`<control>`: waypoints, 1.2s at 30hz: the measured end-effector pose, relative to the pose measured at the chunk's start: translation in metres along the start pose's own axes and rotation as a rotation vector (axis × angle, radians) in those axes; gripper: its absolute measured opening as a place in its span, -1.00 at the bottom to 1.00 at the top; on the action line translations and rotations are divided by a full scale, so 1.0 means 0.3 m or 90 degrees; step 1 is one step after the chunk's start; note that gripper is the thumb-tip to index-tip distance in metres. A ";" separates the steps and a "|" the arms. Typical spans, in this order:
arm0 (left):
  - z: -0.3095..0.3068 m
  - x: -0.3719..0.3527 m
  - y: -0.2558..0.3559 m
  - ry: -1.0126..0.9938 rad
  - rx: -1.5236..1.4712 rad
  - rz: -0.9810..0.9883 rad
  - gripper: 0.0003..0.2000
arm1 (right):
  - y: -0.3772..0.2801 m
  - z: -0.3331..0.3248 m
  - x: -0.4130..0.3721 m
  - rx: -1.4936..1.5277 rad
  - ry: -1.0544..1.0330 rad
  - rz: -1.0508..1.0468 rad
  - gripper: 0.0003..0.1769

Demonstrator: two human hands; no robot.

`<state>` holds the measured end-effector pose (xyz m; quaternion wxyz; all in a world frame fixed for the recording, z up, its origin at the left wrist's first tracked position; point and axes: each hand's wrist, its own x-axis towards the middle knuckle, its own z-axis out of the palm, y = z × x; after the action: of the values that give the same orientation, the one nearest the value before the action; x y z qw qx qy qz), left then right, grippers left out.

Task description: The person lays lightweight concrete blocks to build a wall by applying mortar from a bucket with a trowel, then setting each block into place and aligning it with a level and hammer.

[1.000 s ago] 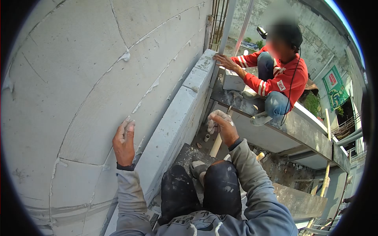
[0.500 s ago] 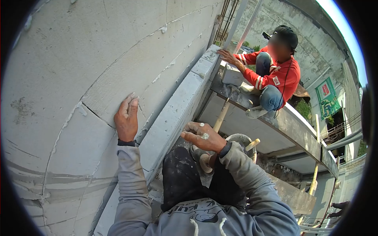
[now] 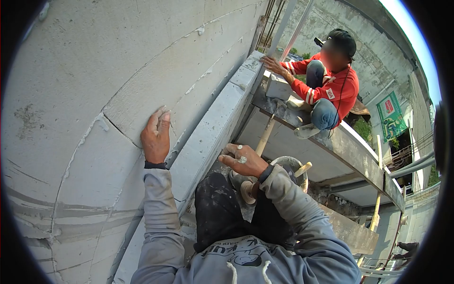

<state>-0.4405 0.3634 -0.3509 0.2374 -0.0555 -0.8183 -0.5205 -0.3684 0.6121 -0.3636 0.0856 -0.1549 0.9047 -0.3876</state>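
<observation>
My left hand (image 3: 156, 137) lies against the grey block wall (image 3: 137, 90), fingers stretched upward, just right of a dark joint between blocks. Nothing is in it. My right hand (image 3: 243, 160) hovers over my knees, beside the row of pale blocks (image 3: 203, 137), with its fingers curled and smears of pale mortar on its back. What its fingers hold, if anything, is hidden. Below and right of it stands a bucket (image 3: 303, 183) with a wooden handle (image 3: 303, 169) sticking out. At the row's far end a co-worker's hand (image 3: 274, 65) touches the top block.
A co-worker (image 3: 336, 90) in a red top squats on the concrete ledge (image 3: 350, 149) beside a loose block (image 3: 278, 88). A wooden pole (image 3: 266, 136) slants up beyond my right hand. Metal bars, bamboo poles (image 3: 377, 213) and a green banner (image 3: 391, 117) are at the right.
The view has shifted slightly. My left hand stays on the wall and my right hand stays curled over my knees, both nearly unmoved.
</observation>
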 end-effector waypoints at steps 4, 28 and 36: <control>-0.004 -0.001 0.010 -0.006 0.017 0.000 -0.61 | 0.018 0.011 0.003 -0.001 0.009 -0.023 -0.52; 0.015 -0.007 0.012 0.001 -0.002 -0.069 -0.61 | 0.015 -0.012 0.051 -0.044 -0.018 -0.060 -0.68; 0.015 -0.005 0.053 -0.013 0.043 -0.060 -0.62 | 0.002 -0.016 0.079 -0.055 -0.028 -0.096 -0.71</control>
<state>-0.4352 0.3748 -0.3400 0.2060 -0.0142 -0.8394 -0.5028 -0.3921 0.6075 -0.3616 0.0694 -0.2347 0.9041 -0.3503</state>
